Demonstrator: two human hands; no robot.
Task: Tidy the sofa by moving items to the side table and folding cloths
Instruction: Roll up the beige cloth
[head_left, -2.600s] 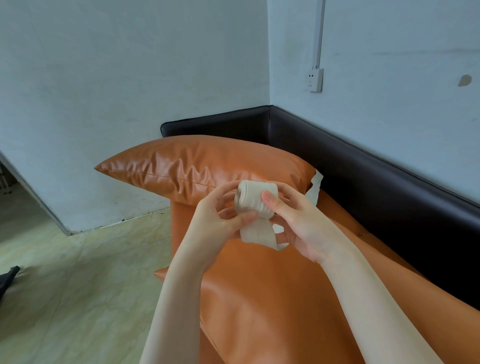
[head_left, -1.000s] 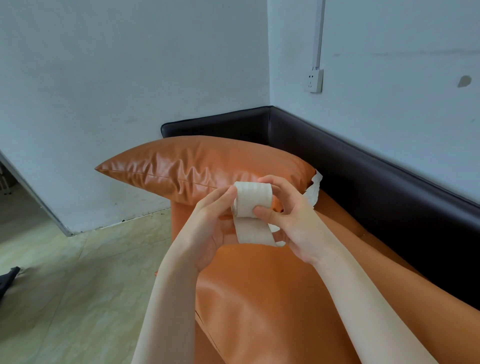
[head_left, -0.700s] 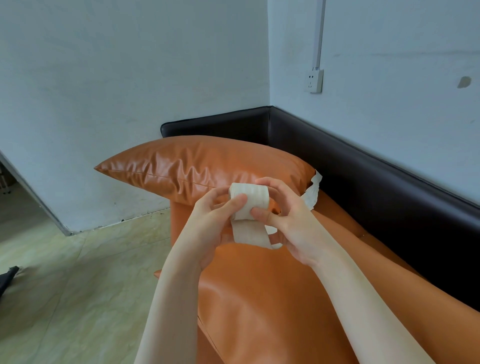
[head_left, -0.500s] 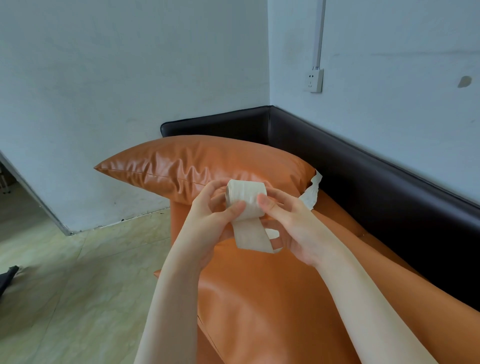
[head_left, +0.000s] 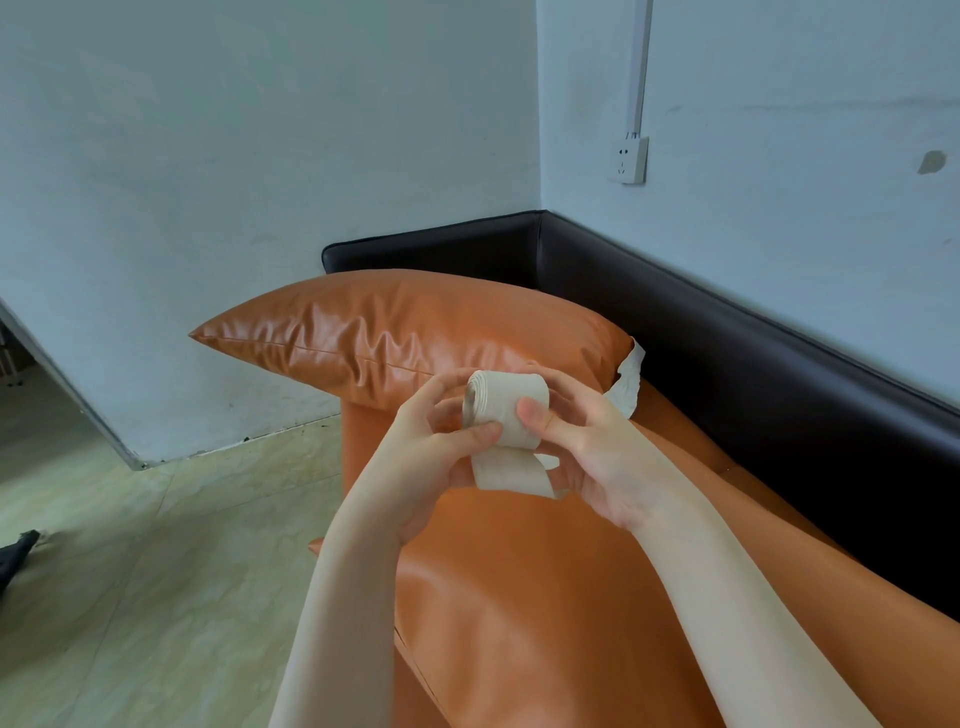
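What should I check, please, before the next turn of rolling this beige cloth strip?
1. Left hand grips the roll: ok, thumb pressed on its front.
2. Right hand grips the roll: ok, thumb on the front, fingers behind.
3. Beige cloth roll wound evenly: ok, layers look aligned at the visible end.
4. Loose tail hanging free: ok, it hangs below the roll, above the orange seat cushion.
5. Tail's remaining length: cannot tell, its end is partly hidden by the right hand.
6. Side table to put it on: cannot tell, none in view.

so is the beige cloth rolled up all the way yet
Not fully. The cloth is mostly rolled between the left hand and right hand, with a loose tail hanging below.
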